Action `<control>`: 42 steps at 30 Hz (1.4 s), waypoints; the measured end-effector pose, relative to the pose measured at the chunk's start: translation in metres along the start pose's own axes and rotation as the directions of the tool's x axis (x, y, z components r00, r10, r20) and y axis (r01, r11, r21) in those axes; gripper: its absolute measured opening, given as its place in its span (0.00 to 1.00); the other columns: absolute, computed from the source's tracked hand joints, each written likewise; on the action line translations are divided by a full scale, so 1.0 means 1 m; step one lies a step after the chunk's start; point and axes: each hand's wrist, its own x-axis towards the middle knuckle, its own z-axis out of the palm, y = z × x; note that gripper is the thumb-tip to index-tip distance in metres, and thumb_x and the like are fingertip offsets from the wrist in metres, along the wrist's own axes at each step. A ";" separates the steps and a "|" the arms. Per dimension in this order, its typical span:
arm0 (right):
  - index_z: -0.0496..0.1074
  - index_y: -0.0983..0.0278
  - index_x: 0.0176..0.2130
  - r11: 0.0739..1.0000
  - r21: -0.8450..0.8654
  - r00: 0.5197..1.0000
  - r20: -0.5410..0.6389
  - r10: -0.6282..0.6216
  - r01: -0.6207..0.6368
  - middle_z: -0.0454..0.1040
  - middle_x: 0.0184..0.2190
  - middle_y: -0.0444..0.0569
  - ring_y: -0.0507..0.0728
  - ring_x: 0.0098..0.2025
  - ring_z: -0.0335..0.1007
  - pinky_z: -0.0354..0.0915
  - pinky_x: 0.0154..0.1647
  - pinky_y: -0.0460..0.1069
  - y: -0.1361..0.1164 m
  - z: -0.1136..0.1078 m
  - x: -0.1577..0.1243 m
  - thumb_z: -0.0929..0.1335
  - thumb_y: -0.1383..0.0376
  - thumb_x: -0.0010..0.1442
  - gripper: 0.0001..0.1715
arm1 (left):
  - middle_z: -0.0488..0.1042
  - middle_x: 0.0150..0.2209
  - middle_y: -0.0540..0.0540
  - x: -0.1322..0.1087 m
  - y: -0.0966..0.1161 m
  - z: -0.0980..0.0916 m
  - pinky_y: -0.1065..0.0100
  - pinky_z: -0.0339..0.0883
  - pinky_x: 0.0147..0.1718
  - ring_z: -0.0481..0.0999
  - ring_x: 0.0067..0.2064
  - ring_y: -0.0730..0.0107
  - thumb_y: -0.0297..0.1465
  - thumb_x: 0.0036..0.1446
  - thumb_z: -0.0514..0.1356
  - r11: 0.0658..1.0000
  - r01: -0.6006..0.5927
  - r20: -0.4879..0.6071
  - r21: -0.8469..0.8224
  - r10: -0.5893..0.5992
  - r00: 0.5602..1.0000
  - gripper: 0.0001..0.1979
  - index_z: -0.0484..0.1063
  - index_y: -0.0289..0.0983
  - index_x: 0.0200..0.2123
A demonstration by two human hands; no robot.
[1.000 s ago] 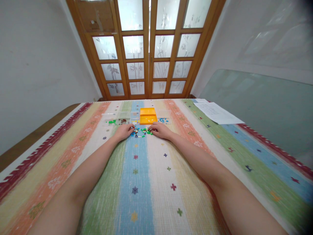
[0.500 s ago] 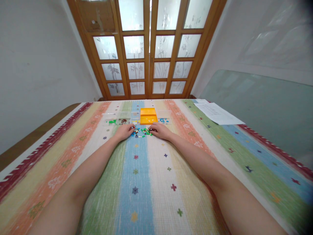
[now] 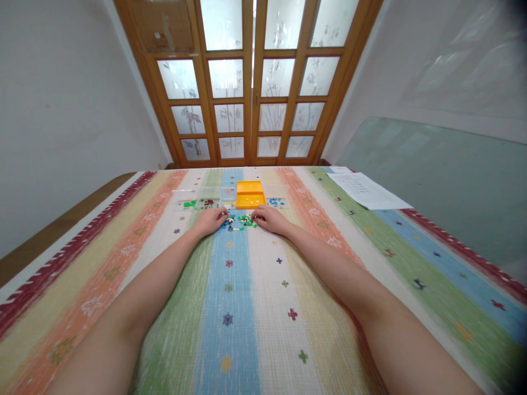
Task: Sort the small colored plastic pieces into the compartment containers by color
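Small loose pieces in blue, green, white and dark colours [image 3: 246,220] lie in a scattered pile on the striped cloth between my hands. My left hand [image 3: 211,220] rests at the pile's left edge, fingers curled and closed; what they hold, if anything, is too small to make out. At the right edge my right hand [image 3: 267,218] has its fingers bent down onto the green and white pieces. Whether a piece is pinched there is hidden. Just beyond stands an open orange box [image 3: 250,187] with a few pale pieces in its near half.
Left of the box are clear plastic boxes holding green pieces [image 3: 190,203] and brown pieces [image 3: 209,203]. Blue pieces [image 3: 275,202] sit in another clear box on its right. Printed paper sheets [image 3: 366,190] lie at the far right of the tablecloth [image 3: 267,329].
Both hands stay almost in place. The right hand's fingers have shifted very slightly to the right, and a few pieces in the pile look slightly rearranged.
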 end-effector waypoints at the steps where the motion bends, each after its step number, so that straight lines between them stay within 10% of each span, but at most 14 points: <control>1: 0.80 0.60 0.46 1.000 -0.001 1.000 -0.001 -0.002 0.002 0.77 0.43 0.50 0.58 0.47 0.72 0.63 0.48 0.49 0.000 0.000 0.000 0.67 0.68 0.67 0.11 | 0.79 0.34 0.47 0.000 0.000 0.000 0.67 0.57 0.34 0.75 0.35 0.62 0.38 0.67 0.57 1.000 0.002 -0.001 0.001 -0.002 1.000 0.11 0.78 0.43 0.43; 42: 0.79 0.61 0.44 0.979 -0.193 0.996 -0.075 0.046 -0.060 0.78 0.41 0.52 0.58 0.44 0.71 0.59 0.45 0.48 -0.006 0.007 0.001 0.65 0.65 0.70 0.12 | 0.80 0.36 0.46 0.006 -0.003 0.010 0.67 0.57 0.34 0.77 0.37 0.62 0.39 0.68 0.55 0.996 0.066 -0.051 0.066 -0.063 0.997 0.12 0.77 0.42 0.44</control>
